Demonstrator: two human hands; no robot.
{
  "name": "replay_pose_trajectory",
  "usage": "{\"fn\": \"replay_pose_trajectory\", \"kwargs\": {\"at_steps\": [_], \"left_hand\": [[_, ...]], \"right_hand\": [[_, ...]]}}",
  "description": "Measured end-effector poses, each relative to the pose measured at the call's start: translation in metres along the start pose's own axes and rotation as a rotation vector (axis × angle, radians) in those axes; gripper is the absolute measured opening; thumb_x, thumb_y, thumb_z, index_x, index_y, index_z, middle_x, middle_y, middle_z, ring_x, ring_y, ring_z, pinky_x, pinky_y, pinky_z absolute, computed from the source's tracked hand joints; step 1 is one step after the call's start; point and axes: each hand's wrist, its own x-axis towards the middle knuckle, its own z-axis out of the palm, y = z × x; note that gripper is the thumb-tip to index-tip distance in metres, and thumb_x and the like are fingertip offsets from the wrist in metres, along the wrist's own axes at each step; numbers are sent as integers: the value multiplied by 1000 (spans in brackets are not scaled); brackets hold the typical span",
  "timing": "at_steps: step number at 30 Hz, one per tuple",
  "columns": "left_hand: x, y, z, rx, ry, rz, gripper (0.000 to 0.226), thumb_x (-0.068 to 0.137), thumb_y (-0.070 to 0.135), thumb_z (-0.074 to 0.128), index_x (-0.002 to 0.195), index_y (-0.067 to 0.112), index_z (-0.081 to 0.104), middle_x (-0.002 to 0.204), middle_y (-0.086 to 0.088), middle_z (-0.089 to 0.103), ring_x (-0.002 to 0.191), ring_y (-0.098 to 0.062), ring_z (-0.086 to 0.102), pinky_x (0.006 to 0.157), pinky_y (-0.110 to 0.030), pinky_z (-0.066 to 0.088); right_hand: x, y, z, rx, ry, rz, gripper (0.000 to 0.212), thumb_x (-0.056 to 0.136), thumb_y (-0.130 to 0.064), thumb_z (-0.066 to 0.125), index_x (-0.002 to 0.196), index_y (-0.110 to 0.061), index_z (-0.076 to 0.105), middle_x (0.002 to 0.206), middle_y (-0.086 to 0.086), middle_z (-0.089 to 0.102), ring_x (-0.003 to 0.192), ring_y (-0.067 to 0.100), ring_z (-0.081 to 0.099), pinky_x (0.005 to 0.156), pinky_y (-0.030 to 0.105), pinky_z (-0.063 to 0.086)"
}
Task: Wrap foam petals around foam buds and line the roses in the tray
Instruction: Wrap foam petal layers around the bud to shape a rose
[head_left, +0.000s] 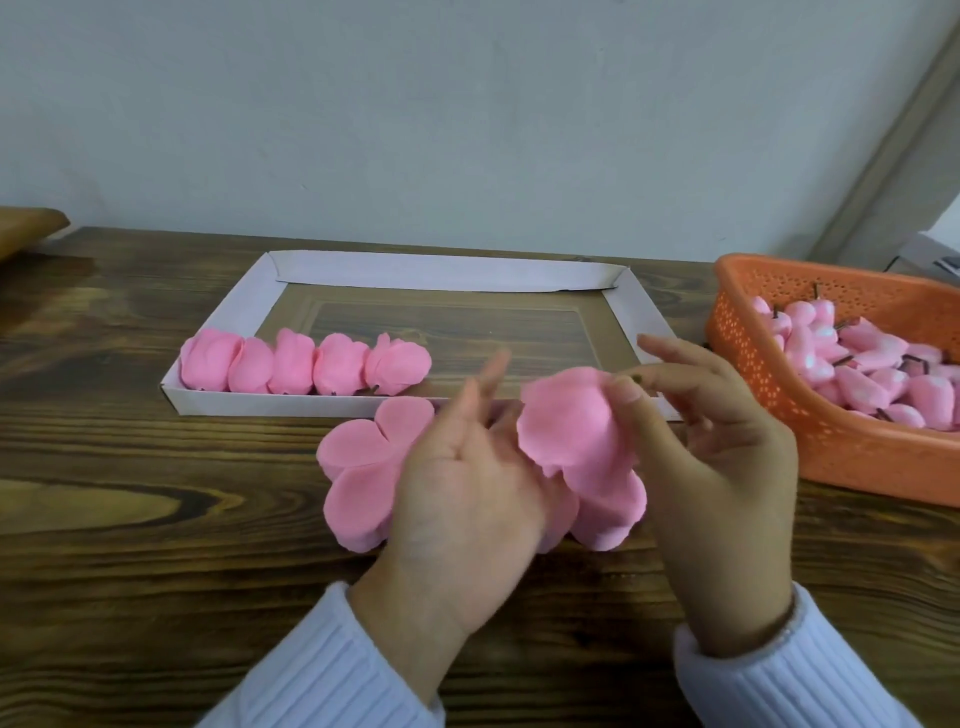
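Note:
A stack of pink foam petal sheets (358, 467) lies on the wooden table in front of the white tray (244, 306). My left hand (462, 478) rests on the stack with its fingers straight. My right hand (711, 457) pinches the edge of a lifted pink petal sheet (566, 431) between thumb and fingers, raising it off the stack. Several finished pink roses (301, 364) sit in a row along the tray's near left side.
An orange plastic basket (831, 447) at the right holds many pink foam buds (872, 369) with dark stems. The tray stands near the table's back edge by a pale wall. A wooden object (26, 226) pokes in at the far left.

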Motion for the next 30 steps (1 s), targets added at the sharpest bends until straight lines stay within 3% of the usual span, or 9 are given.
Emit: {"fn": "replay_pose_trajectory", "kwargs": {"at_steps": [2, 4, 6, 10, 13, 17, 21, 26, 30], "left_hand": [[9, 1, -2, -25, -23, 146, 53, 76, 31, 60, 127, 18, 56, 139, -4, 53, 129, -18, 49, 106, -36, 39], [13, 6, 0, -204, -67, 234, 67, 68, 20, 60, 133, 18, 45, 137, 0, 54, 133, -10, 43, 104, -23, 39], [16, 8, 5, -57, -154, 310, 75, 66, 9, 56, 137, 17, 34, 132, -4, 55, 133, -14, 43, 99, -16, 38], [13, 4, 4, 102, -324, 201, 84, 75, -3, 60, 143, 32, 25, 106, -1, 66, 102, -15, 64, 83, -20, 49], [13, 4, 1, 95, -433, 84, 87, 77, -1, 65, 145, 36, 25, 96, -9, 67, 88, -12, 67, 80, -23, 51], [18, 3, 3, 203, -442, 4, 82, 72, 11, 77, 138, 38, 37, 111, 2, 69, 105, -12, 65, 91, -35, 53], [20, -1, 7, 264, -387, -11, 74, 71, 11, 75, 131, 41, 44, 111, 17, 67, 100, -5, 66, 85, -28, 56], [20, -5, 7, 293, -324, -29, 68, 73, 4, 68, 123, 45, 47, 104, -1, 68, 87, -23, 70, 71, -45, 58], [21, -7, 6, 285, -326, -30, 62, 75, 4, 62, 120, 45, 49, 103, -1, 69, 86, -20, 69, 70, -41, 58]], "right_hand": [[2, -1, -2, -138, -39, -103, 11, 77, -23, 70, 80, -33, 66, 116, -5, 63, 119, 14, 55, 99, 44, 44], [3, -2, -1, -227, -131, -168, 14, 76, -24, 71, 82, -37, 66, 123, -7, 57, 125, 15, 48, 104, 40, 39], [1, -3, 1, -209, -254, -179, 12, 75, -28, 73, 80, -37, 69, 132, -7, 52, 132, 15, 41, 108, 36, 33], [-2, -2, 1, -52, -498, -87, 13, 72, -40, 68, 84, -39, 74, 142, -16, 44, 140, 12, 32, 112, 39, 29], [1, -1, 0, 138, -566, 38, 11, 71, -36, 72, 81, -37, 76, 135, -15, 53, 138, 6, 36, 108, 40, 35], [4, -1, -2, 340, -556, 135, 8, 72, -29, 72, 77, -30, 77, 123, -15, 63, 132, 7, 45, 102, 29, 43], [4, 0, -3, 352, -472, 178, 9, 71, -24, 74, 74, -31, 76, 119, -15, 64, 125, 8, 52, 100, 32, 44], [4, 1, -2, 366, -339, 193, 11, 75, -13, 67, 74, -20, 76, 110, -3, 69, 110, 11, 63, 83, 19, 50], [5, 1, -2, 367, -315, 231, 10, 75, -13, 66, 74, -20, 74, 107, 1, 70, 106, 14, 65, 79, 19, 51]]}}
